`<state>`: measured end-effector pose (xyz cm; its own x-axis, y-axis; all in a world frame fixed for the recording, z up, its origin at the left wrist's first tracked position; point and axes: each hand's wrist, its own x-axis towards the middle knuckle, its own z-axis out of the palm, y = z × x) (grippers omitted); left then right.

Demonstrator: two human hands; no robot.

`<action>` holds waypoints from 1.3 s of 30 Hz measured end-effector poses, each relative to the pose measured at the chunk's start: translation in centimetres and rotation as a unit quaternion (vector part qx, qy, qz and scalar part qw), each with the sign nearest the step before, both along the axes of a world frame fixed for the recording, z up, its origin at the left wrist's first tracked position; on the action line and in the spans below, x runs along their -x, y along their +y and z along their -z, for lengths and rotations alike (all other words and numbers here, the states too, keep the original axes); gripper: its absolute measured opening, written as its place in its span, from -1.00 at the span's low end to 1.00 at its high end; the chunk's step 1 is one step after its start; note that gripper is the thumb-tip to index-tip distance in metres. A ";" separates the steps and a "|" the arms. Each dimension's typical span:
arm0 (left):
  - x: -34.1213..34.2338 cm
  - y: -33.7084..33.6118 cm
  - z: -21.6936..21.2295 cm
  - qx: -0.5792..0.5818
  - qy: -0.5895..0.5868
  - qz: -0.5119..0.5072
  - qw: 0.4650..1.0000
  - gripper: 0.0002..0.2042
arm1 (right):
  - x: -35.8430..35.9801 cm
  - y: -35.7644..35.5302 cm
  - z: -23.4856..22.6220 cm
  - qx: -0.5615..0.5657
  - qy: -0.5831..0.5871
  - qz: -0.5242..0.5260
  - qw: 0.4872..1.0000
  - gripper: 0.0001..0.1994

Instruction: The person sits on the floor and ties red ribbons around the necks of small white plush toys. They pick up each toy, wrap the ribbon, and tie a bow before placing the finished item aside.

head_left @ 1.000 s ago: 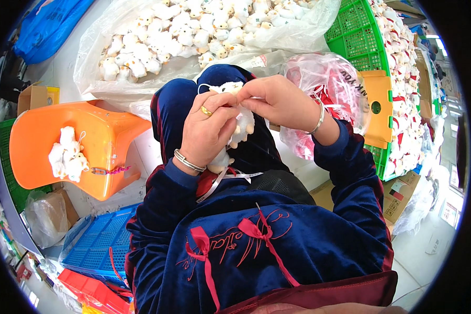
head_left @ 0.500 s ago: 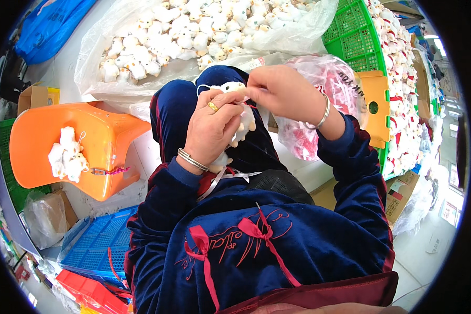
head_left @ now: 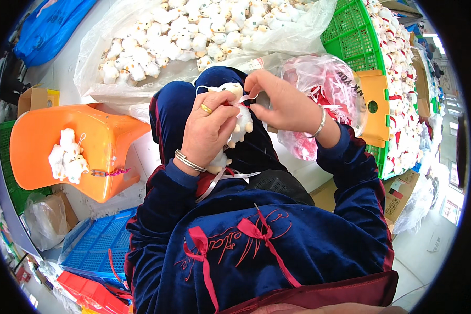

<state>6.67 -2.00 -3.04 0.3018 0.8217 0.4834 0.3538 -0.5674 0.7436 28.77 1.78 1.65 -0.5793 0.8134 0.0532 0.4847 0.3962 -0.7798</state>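
Right hand (head_left: 290,102) spread wider, ribbon (head_left: 248,98) apparently touching toy (head_left: 240,124), red lettering (head_left: 248,235).

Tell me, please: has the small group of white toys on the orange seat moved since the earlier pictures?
No. Judged against the orange seat, the white toys lie in the same place, without visible shift in any direction.

Navy velvety top (head_left: 309,235) here, maroon stripes along the sleeves (head_left: 350,175), pink bows (head_left: 200,238) and red stitched script (head_left: 224,255) well below the fingers (head_left: 222,98). Gold ring (head_left: 206,109) on one left finger, silver bangles (head_left: 189,161) behind the fingers, matching trousers (head_left: 171,120).
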 end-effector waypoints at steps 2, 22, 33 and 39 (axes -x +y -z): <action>-0.2 -0.3 0.2 0.028 -0.022 -0.010 0.999 -0.81 | 0.3 -0.8 1.6 -0.015 0.011 0.005 1.000 -0.67; 0.0 -0.4 0.8 0.009 -0.026 -0.032 0.999 -0.80 | 1.1 -0.4 0.2 0.088 0.000 0.067 0.994 -0.91; 0.0 0.0 0.7 -0.006 -0.019 -0.022 1.000 -0.80 | 1.3 1.5 -0.1 0.398 0.095 0.027 0.912 -0.78; 0.0 0.0 0.7 0.010 -0.026 -0.021 0.999 -0.80 | -0.2 1.6 -0.7 0.473 0.140 0.046 0.868 -0.83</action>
